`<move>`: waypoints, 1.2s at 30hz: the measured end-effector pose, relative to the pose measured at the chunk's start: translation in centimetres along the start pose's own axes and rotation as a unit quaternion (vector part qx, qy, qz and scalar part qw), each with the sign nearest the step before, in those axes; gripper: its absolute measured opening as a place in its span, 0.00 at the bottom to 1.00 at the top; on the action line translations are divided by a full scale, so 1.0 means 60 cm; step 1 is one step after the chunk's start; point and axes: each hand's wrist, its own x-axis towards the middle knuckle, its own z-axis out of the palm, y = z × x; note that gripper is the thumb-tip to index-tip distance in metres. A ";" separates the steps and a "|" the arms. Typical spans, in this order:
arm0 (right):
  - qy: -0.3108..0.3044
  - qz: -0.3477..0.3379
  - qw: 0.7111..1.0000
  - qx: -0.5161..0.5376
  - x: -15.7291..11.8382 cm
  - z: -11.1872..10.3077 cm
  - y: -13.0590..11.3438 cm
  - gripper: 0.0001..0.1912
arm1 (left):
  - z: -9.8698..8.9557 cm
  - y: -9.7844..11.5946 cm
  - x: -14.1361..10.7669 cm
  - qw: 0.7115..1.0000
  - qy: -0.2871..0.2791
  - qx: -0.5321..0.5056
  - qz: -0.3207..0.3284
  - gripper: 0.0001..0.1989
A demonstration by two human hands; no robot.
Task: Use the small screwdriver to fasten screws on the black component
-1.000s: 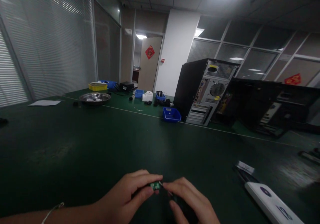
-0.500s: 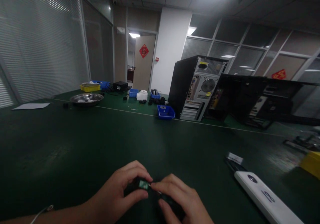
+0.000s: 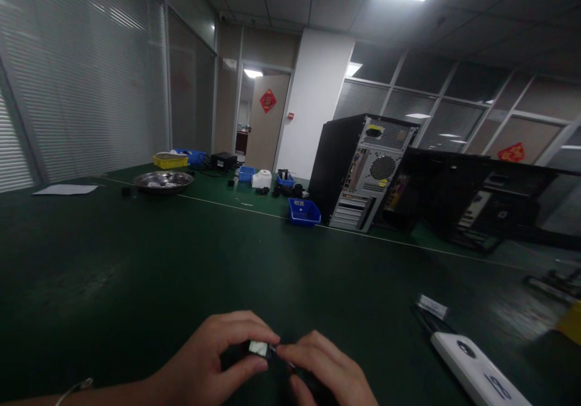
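Note:
Between the thumb and fingers of my left hand (image 3: pixel 213 357) is a small circuit board (image 3: pixel 258 348) with dark edges; its visible face looks pale and shiny. My right hand (image 3: pixel 333 366) is closed close beside it, fingertips almost touching the board's right end. A thin metallic bit shows between the right fingers, but most of what they hold is dark and hidden. Both hands are low over the green table (image 3: pixel 181 273). Off to the right lies a white device (image 3: pixel 476 366) marked 18, with a dark strap and a small label at its far end.
A blue bin (image 3: pixel 304 212) stands before an upright computer tower (image 3: pixel 340 170). More opened computer cases (image 3: pixel 481 200) stand to its right. At back left are a metal bowl (image 3: pixel 163 182), a yellow tray (image 3: pixel 170 161) and a paper sheet (image 3: pixel 66 189). A yellow object (image 3: pixel 569 324) sits at far right.
The board's face has gone from green to pale and shiny, as if tilted. Both hands keep their grip. The view has shifted, so the scene sits slightly lower.

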 end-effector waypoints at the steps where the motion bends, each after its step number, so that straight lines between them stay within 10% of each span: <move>1: 0.000 0.000 1.000 -0.002 0.000 0.001 0.002 0.19 | 0.000 -0.001 0.000 1.000 0.002 -0.004 0.009 0.13; 36: 0.077 0.001 0.993 0.095 0.006 0.000 -0.023 0.17 | 0.019 -0.008 0.005 0.975 0.010 -0.206 -0.084 0.12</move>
